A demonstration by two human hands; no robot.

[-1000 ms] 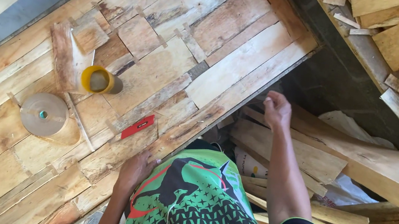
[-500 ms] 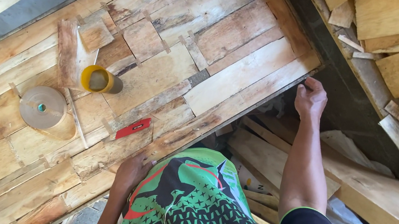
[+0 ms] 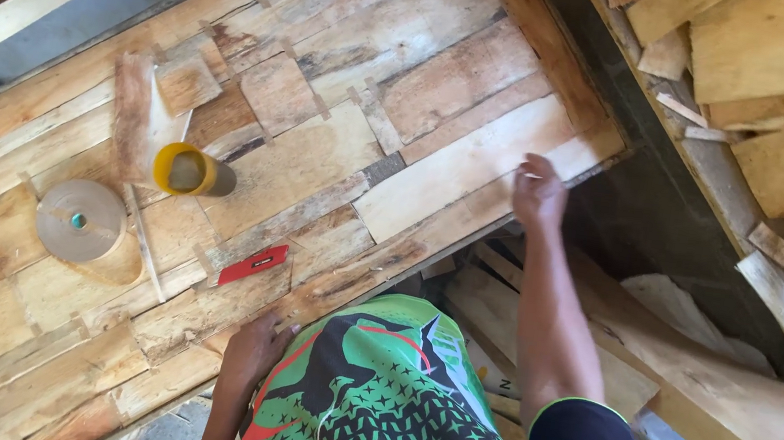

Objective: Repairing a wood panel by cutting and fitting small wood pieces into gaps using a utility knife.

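- Head view, looking straight down: a broad work surface of patched veneer sheets [image 3: 318, 170] fills most of the frame, its pale and reddish-brown pieces joined edge to edge and running on a slant from lower left to upper right.
- Piles of loose wood offcuts [image 3: 782, 171] lie to the upper right, well apart from the surface, past a dark gap.
- Long planks [image 3: 720, 414] sit below the surface's edge at lower right, under the person's right arm.
- Person's torso in a green, black and red patterned shirt [image 3: 377, 410] occupies the bottom centre.
- Right hand [image 3: 539, 194] reaches out to the far right end of the veneer sheet, near its edge, fingers bent and pressing on a pale strip [image 3: 480, 166]; whether it pinches anything cannot be told.
- Left hand [image 3: 253, 353] rests flat on the near edge of the sheet, fingers spread, holding nothing.
- Roll of brown paper tape [image 3: 80, 224] lies flat on the left part of the surface, well apart from both hands.
- Yellow cup [image 3: 186, 171] lies tipped on its side just beside the tape roll, up and to its right.
- Small red cutter [image 3: 253, 265] lies on the sheet between the cup and the left hand, nearest the left hand but not touching it.
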